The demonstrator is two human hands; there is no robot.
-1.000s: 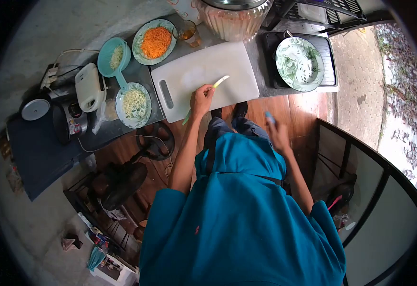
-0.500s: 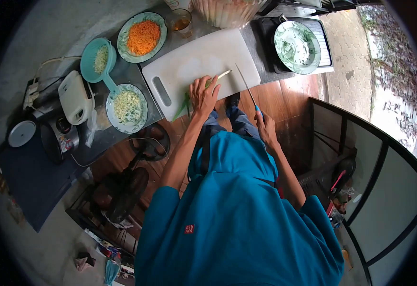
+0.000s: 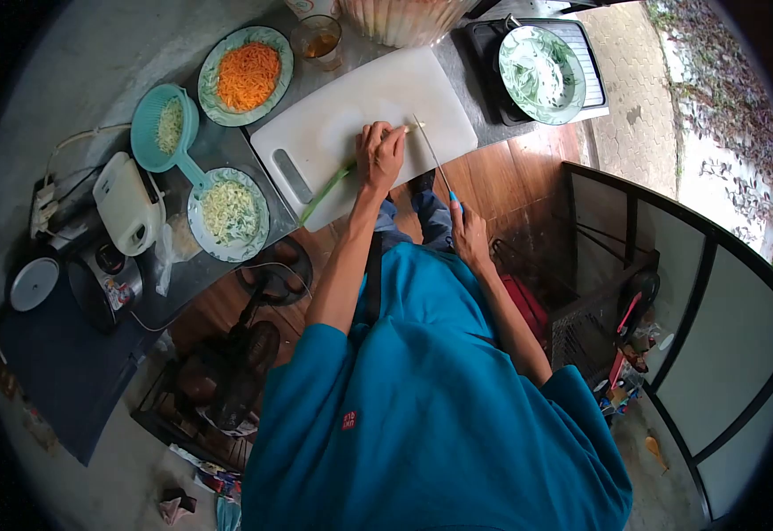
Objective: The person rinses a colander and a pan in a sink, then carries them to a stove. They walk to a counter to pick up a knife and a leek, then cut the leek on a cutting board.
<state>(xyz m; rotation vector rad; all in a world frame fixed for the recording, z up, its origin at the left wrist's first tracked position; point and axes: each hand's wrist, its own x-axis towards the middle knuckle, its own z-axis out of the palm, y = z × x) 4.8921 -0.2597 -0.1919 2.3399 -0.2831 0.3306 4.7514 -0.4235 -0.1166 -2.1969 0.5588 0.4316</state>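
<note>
My left hand [image 3: 380, 155] is closed over a spring onion [image 3: 326, 196] on the white cutting board [image 3: 351, 93]. The green leaves trail out toward the board's near left corner, while the pale root end pokes out to the right of my fingers. My right hand [image 3: 470, 234] grips the blue handle of a knife [image 3: 433, 152]. Its long thin blade crosses the board's near edge, with the tip beside the onion's pale end. Whether the blade touches the onion is too small to tell. The middle of the onion is hidden under my left hand.
Left of the board are a plate [image 3: 287, 78] of grated carrot, a turquoise strainer [image 3: 142, 133] and a plate [image 3: 195, 219] of pale chopped vegetable. A glass [image 3: 317, 42] stands behind. On the right, a plate [image 3: 541, 116] with green slices sits on a black pan [image 3: 484, 53].
My right hand has brought the knife left and up, its blade now at the onion's pale end. My left fingers are drawn in more, and the onion's leaves show more plainly.
</note>
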